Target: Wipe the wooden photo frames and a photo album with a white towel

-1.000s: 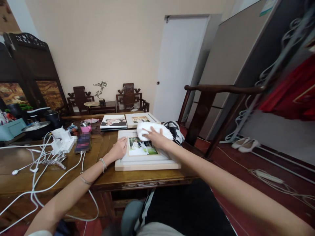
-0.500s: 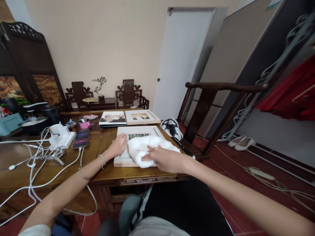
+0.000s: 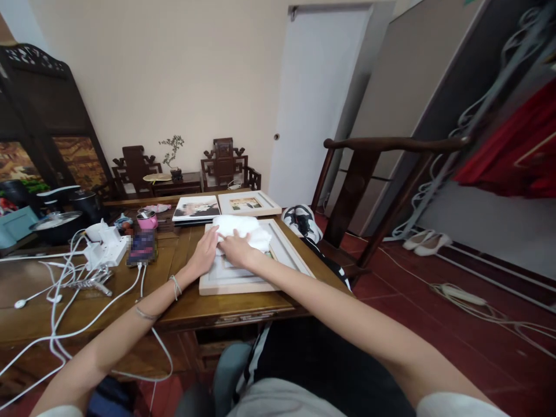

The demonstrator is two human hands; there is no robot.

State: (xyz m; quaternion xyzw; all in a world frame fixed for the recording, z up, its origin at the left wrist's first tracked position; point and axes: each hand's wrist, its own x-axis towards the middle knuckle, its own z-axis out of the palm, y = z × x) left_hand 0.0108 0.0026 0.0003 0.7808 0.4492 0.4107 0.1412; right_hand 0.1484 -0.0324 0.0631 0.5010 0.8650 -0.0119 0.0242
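Note:
A pale wooden picture frame [image 3: 256, 281] lies flat on the dark wooden table [image 3: 99, 307] in front of me. My right hand [image 3: 237, 253] presses a white cloth [image 3: 243, 227] onto the frame's upper left part, fingers closed on the cloth. My left hand [image 3: 204, 255] rests on the frame's left edge, fingers curled against it. The photo under the glass is mostly covered by the cloth and my hands.
Behind the frame lie a second framed photo [image 3: 248, 203] and a photo book [image 3: 197, 209]. Left are a phone [image 3: 141, 248], a pink cup [image 3: 146, 220], a white power strip [image 3: 106, 251] and tangled cables [image 3: 65, 289]. A dark chair [image 3: 369, 185] and sneakers [image 3: 302, 223] stand right.
My right hand swept the cloth from the frame's far right corner down over the front, then up to the upper left. My left hand stayed on the frame's left edge.

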